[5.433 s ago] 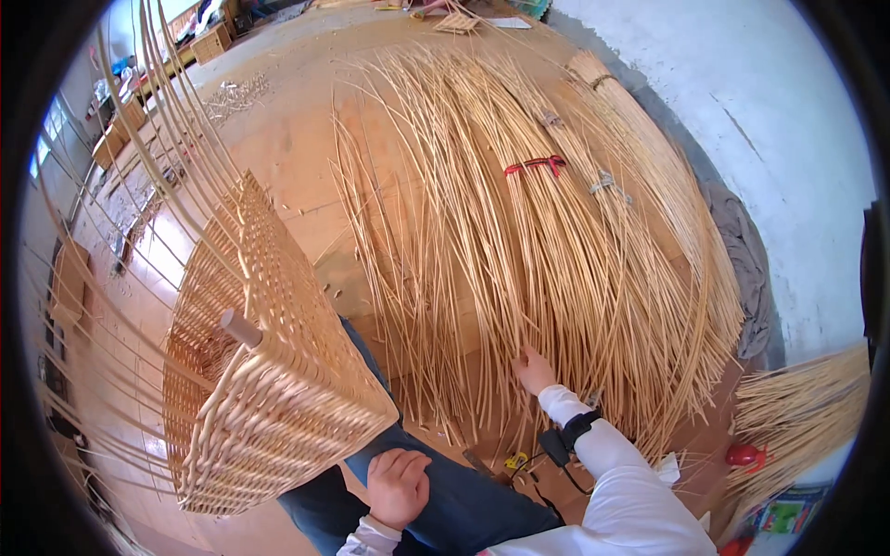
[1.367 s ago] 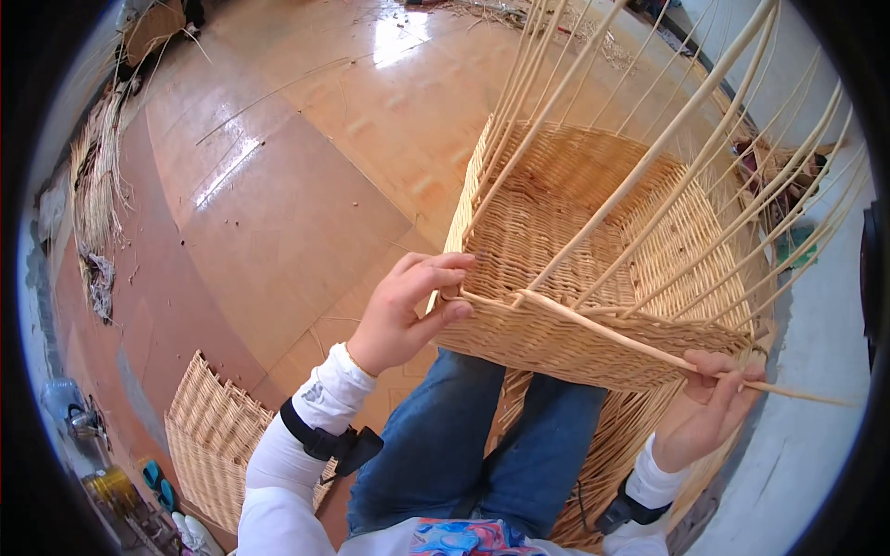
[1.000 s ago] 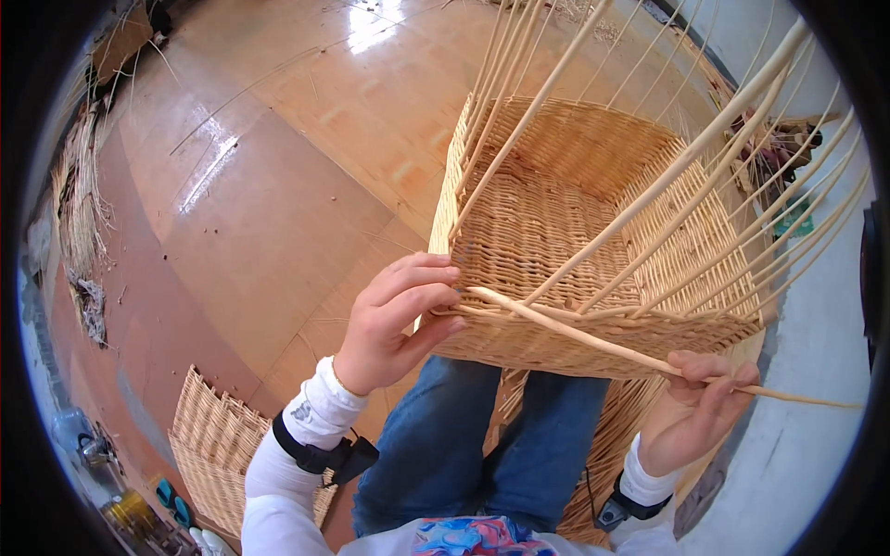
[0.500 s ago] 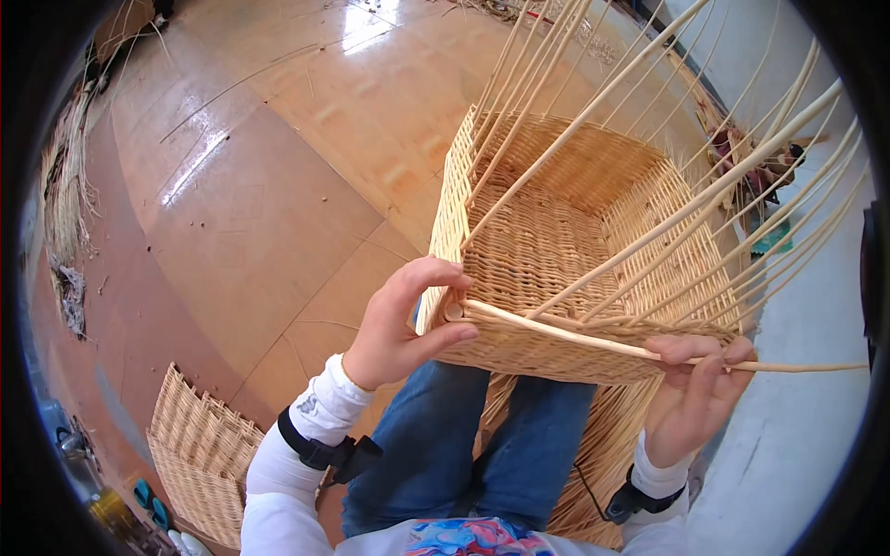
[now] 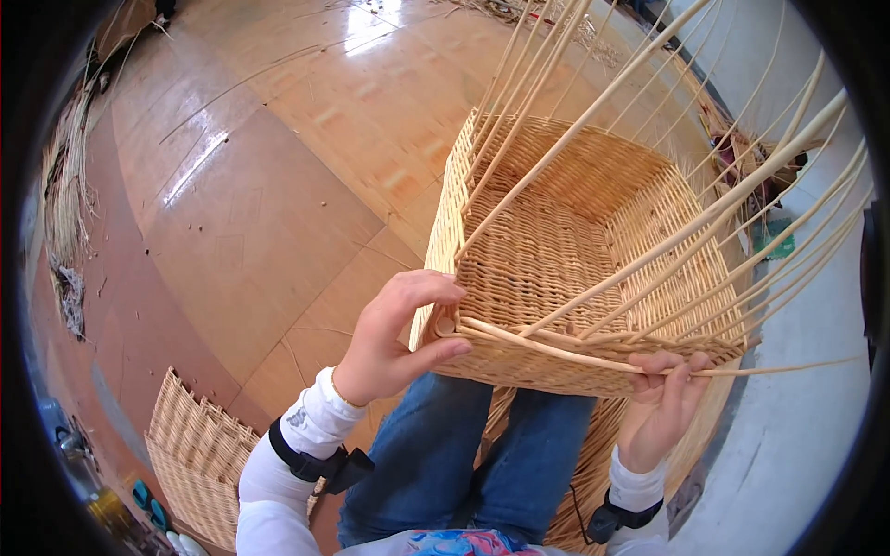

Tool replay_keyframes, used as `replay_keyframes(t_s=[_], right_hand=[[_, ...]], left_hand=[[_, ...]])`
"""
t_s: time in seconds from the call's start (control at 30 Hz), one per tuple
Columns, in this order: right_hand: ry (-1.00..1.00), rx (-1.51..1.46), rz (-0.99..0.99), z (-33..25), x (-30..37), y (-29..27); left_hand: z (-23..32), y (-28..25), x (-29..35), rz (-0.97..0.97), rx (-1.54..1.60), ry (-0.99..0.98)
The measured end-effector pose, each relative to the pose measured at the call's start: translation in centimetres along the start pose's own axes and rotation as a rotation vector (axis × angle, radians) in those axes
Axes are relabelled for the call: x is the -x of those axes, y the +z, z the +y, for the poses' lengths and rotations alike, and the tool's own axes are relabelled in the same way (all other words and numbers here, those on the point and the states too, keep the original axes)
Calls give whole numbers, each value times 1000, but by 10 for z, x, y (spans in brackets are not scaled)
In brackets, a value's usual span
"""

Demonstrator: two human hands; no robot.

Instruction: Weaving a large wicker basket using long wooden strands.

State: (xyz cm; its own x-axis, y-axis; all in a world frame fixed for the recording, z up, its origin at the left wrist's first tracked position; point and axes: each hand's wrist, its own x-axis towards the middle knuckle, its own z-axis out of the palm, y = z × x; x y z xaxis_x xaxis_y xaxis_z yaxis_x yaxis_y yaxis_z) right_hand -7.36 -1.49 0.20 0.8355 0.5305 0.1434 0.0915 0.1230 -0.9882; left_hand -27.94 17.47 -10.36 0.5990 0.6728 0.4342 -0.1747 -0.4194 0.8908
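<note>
A rectangular wicker basket (image 5: 528,250) rests over my lap, its open top facing me. Tall wicker stakes (image 5: 593,116) rise from its left and near sides and lean to the upper right. At the near left corner, beside a round cut post end (image 5: 445,326), my left hand (image 5: 394,334) grips the basket between thumb and fingers. A pale wicker rod (image 5: 547,350) runs from that corner along the near rim. My right hand (image 5: 660,398) pinches this rod near the right end of the rim, and its thin tip sticks out past the fingers.
A flat woven wicker panel (image 5: 199,459) lies on the floor at lower left, near teal-handled scissors (image 5: 148,505). Long loose rods (image 5: 603,454) lie under my legs. A white wall (image 5: 788,371) stands close on the right. Fibre bundles (image 5: 69,204) lie at far left.
My right hand has slid left along the rod, drawing it closer against the rim. The basket has tilted slightly, its near left corner lower. My left hand keeps its hold there.
</note>
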Motion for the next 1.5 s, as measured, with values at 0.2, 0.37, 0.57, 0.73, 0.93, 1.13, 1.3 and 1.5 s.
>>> replay_keyframes(t_s=[0.2,0.37,0.57,0.73,0.93,1.13,1.3,1.5], right_hand=[[-50,-50,-18,13,13,-4],[-68,-13,-87,16,12,-10],[14,-67,-181,15,5,-12],[34,-50,-142,15,3,-11],[1,-53,-223,15,-3,-5],[-71,-11,-354,13,-16,-9],[9,86,-416,11,-30,-17],[106,31,-422,5,-25,-8]], left_hand=[[0,-1,-4,-35,-53,25],[5,0,-7,-50,-83,19],[16,-7,-19,-155,-189,0],[27,-10,-29,-263,-238,-73],[31,-12,-34,-316,-257,-102],[31,-9,-31,-276,-227,-101],[28,-7,-21,-232,-235,-67],[36,12,4,-14,-313,17]])
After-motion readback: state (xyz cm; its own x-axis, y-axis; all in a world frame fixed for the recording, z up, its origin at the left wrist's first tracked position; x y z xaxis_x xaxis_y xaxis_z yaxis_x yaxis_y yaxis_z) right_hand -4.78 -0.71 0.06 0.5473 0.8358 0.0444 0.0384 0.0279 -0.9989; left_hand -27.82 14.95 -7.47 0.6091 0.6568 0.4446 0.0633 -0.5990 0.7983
